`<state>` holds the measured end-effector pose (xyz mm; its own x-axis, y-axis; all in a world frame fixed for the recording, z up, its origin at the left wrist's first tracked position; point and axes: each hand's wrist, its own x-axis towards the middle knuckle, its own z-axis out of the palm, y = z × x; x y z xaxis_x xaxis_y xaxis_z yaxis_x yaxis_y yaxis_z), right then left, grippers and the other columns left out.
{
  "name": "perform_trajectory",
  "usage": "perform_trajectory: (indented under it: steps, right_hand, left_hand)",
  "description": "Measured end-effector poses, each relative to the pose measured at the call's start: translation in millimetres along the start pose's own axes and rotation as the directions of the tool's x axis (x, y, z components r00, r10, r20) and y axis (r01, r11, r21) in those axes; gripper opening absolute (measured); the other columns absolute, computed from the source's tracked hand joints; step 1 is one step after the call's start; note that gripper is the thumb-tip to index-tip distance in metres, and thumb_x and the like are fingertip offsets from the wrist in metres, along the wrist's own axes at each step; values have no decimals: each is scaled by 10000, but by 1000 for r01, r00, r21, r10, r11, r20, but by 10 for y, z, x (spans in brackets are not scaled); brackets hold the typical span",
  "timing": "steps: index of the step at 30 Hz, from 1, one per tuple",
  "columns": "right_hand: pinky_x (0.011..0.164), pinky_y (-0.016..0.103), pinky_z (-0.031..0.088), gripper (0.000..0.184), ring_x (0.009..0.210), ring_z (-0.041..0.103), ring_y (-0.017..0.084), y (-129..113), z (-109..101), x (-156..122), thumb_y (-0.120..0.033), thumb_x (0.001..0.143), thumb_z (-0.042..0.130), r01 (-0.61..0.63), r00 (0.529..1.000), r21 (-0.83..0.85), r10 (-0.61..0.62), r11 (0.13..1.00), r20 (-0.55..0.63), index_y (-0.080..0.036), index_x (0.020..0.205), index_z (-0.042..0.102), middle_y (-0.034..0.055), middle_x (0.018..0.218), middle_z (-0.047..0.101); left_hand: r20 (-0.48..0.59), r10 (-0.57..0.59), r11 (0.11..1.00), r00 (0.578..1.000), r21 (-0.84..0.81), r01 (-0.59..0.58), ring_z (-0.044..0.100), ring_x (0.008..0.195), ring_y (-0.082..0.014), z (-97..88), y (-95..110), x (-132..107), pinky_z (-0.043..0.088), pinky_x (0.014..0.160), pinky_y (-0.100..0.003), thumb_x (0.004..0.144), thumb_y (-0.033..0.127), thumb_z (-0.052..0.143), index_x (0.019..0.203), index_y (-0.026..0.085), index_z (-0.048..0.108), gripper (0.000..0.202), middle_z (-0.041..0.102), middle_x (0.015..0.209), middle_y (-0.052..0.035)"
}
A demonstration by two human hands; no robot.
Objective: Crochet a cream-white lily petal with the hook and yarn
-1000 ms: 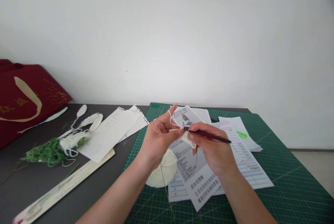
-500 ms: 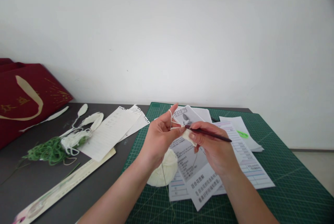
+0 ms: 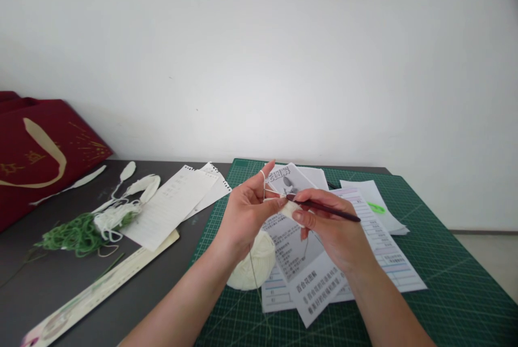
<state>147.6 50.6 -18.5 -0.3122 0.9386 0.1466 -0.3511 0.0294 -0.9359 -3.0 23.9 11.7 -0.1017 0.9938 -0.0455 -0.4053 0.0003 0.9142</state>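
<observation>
Between thumb and fingers, my left hand (image 3: 253, 209) pinches a small white crochet piece (image 3: 290, 209), and white yarn loops round its raised index finger. My right hand (image 3: 329, 223) grips a dark crochet hook (image 3: 332, 210), whose tip meets the edge of the piece; the right thumb and fingers also touch the piece's lower end. A cream yarn ball (image 3: 253, 263) sits below my left hand, partly behind the wrist. A strand hangs from the left hand down to the cutting mat (image 3: 230, 314). Exactly how the hook tip sits in the stitches is too small to tell.
Printed sheets (image 3: 319, 304) lie under my hands, with a bright green clip (image 3: 376, 208) at their right. On the dark table (image 3: 162, 293) are note pages (image 3: 170, 206), green yarn (image 3: 76, 233), white crocheted pieces (image 3: 128, 170), a long pale strip (image 3: 101, 287) and a red bag (image 3: 48, 142).
The hook and my right fingers have shifted very slightly against the white piece. My left hand stays almost in place, with the yarn still round its index finger.
</observation>
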Motion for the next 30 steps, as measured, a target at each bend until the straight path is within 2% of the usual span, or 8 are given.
perform_trajectory:
  steps: [4, 7, 9, 14, 22, 26, 30]
  right_hand:
    - [501, 220, 540, 141, 609, 630, 124, 40, 18, 3, -192, 692, 796, 19, 996, 29, -16, 999, -90, -260, 811, 765, -18, 768, 735]
    - [638, 245, 547, 132, 722, 670, 148, 56, 24, 3, -213, 698, 798, 67, 986, 54, -57, 996, -159, -257, 820, 772, -8, 805, 761]
    - [674, 261, 544, 112, 768, 687, 168, 58, 35, 0, -254, 717, 786, 69, 981, 102, -48, 992, -189, -249, 827, 773, 6, 817, 771]
    - [626, 252, 540, 120, 669, 694, 153, 49, 78, -11, -316, 747, 761, 38, 972, 229, 17, 973, -233, -217, 814, 767, 23, 729, 771]
    - [585, 245, 544, 108, 575, 671, 138, 34, 107, -26, -286, 728, 775, 89, 953, 269, -4, 959, -302, -200, 789, 754, 21, 649, 744]
    - [572, 246, 552, 109, 564, 676, 140, 1, 128, -38, -280, 715, 786, 89, 953, 319, 12, 944, -303, -194, 773, 752, 19, 632, 735]
    - [577, 223, 548, 133, 551, 663, 116, -21, 114, -34, -307, 710, 794, 111, 946, 310, -4, 944, -324, -192, 757, 749, 9, 621, 727]
  left_hand:
    - [-26, 5, 999, 1000, -41, -6, 597, 686, -112, 22, -22, -16, 455, 711, -236, 688, 97, 750, 1350, 184, 510, 709, 634, 662, 48]
    - [-2, -17, 998, 1000, -60, 17, 584, 697, -98, 22, -42, -22, 451, 691, -206, 689, 96, 759, 1341, 217, 521, 705, 622, 679, 53]
    - [0, -27, 997, 1000, -71, 27, 575, 686, -86, 14, -48, -24, 447, 675, -192, 688, 95, 767, 1315, 239, 550, 679, 620, 686, 55]
    - [37, -59, 994, 998, -94, 62, 590, 664, -92, 14, -27, -37, 462, 673, -213, 692, 101, 773, 1268, 266, 597, 624, 645, 676, 47]
    - [62, -39, 997, 997, -60, 42, 636, 762, -160, 4, -3, -49, 490, 725, -278, 674, 130, 787, 1235, 284, 625, 604, 681, 722, 11]
    - [15, 27, 999, 1000, -18, -27, 575, 649, -114, 19, 2, -70, 466, 659, -237, 664, 116, 794, 1215, 292, 644, 598, 610, 649, 44]
    - [-42, 74, 997, 996, 25, -73, 556, 634, -115, 38, 24, -94, 457, 691, -252, 643, 103, 806, 1178, 291, 673, 582, 600, 635, 47]
